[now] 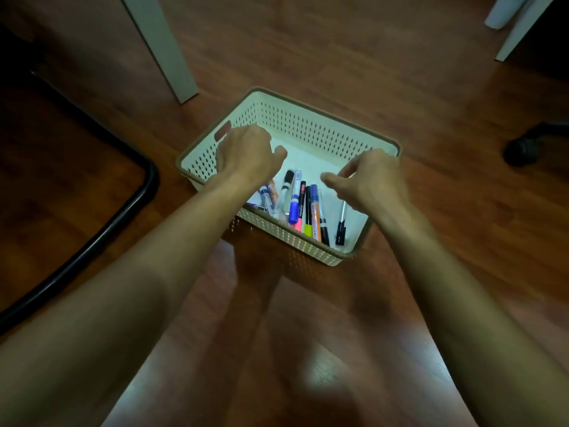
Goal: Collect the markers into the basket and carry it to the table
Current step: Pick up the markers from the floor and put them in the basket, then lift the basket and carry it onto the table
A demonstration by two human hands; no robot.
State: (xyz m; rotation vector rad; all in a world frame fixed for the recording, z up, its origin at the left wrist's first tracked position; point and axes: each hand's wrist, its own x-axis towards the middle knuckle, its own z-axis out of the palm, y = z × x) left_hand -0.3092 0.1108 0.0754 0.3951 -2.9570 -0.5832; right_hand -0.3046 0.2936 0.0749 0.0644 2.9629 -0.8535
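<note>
A cream perforated basket (311, 124) with a brown rim sits on the wooden floor. Several markers (303, 206) lie in its near half, among them a blue-capped, a pink, a yellow, an orange and a black one; a thin black pen (341, 226) lies apart at the right. My left hand (246, 152) hovers over the basket's left side near the handle slot, fingers curled and apart, holding nothing. My right hand (369, 177) hovers over the right side, fingers spread, also holding nothing. Neither hand visibly touches the rim.
A white table leg (166, 53) stands behind the basket at the left, another (520, 29) at the far right. A black tubular chair frame (123, 204) curves along the left. A chair caster (523, 149) sits at the right.
</note>
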